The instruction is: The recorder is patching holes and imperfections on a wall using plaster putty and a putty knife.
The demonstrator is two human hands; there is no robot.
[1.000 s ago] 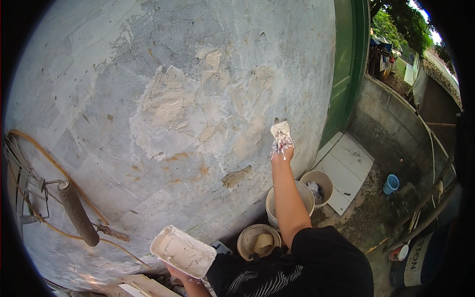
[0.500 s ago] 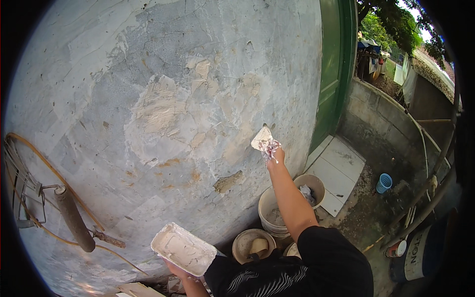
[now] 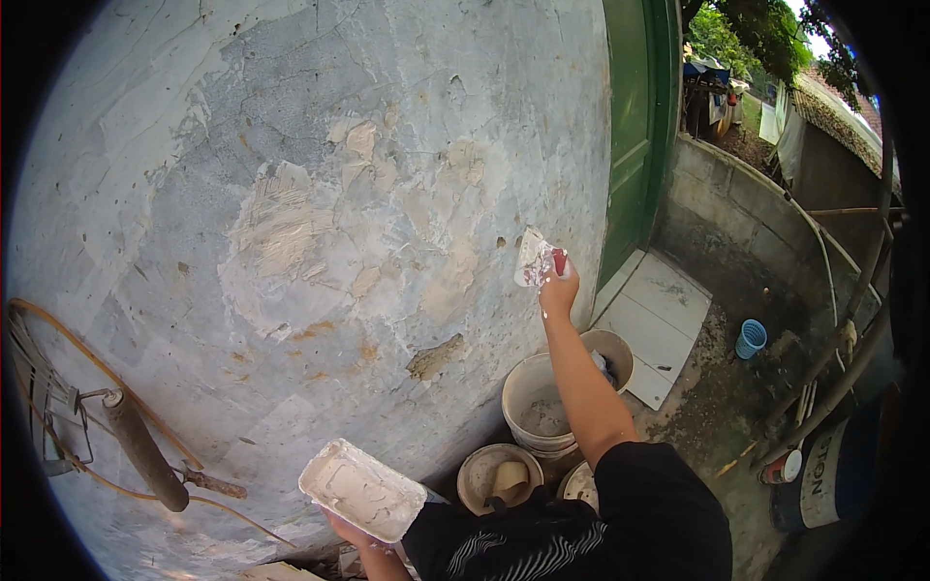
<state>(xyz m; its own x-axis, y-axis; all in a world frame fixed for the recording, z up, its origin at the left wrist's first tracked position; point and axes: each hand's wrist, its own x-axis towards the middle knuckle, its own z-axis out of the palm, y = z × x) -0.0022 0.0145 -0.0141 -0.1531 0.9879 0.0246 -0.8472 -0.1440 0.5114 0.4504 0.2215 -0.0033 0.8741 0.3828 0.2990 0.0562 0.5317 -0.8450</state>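
My right hand (image 3: 559, 289) grips the red handle of a putty knife (image 3: 532, 258), whose blade is smeared with pale filler. The blade is up against the grey wall (image 3: 320, 387), left of the green door; I cannot tell how firmly it touches. Low at the left, my left hand (image 3: 351, 531) holds a white rectangular tub (image 3: 320, 463) from beneath, its fingers mostly hidden. Beige filler (image 3: 366, 492) lies inside the tub. Rough patches of filler (image 3: 281, 223) cover the wall's middle, and a chipped hole (image 3: 436, 358) shows lower down.
A paint roller (image 3: 145, 450) and an orange-brown hose (image 3: 82, 334) hang at the left. Buckets (image 3: 518, 397) stand at the wall's foot beside white tiles (image 3: 659, 300). A blue plastic basket (image 3: 751, 339) and a dark drum (image 3: 823, 484) are at the right.
My right hand has moved the putty knife slightly right and up along the wall, and its red handle now shows. The left hand keeps the tub nearly in place. The view has shifted slightly.
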